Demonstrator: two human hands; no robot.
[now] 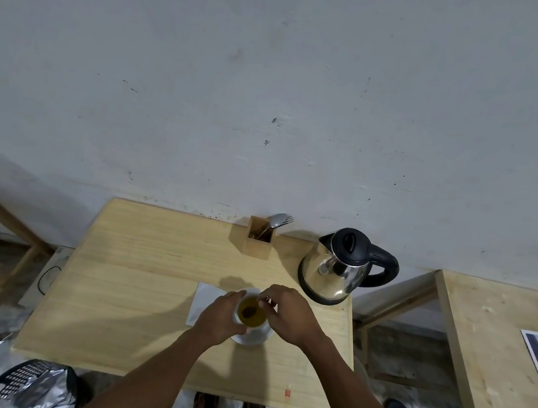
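Note:
A white cup (251,312) of yellow-brown liquid with a dark patch in it stands on a white saucer (254,338) in the middle of the wooden table (131,288). My left hand (218,318) grips the cup's left side. Over the cup's right rim, my right hand (290,314) pinches a thin metal spoon handle (266,302) whose lower end dips into the liquid. A white napkin (204,300) lies under the saucer's left side.
A steel electric kettle (338,269) with a black lid and handle stands at the back right. A wooden holder (257,241) with cutlery sits against the wall. A second table (493,367) stands to the right, a black basket (28,384) at the lower left.

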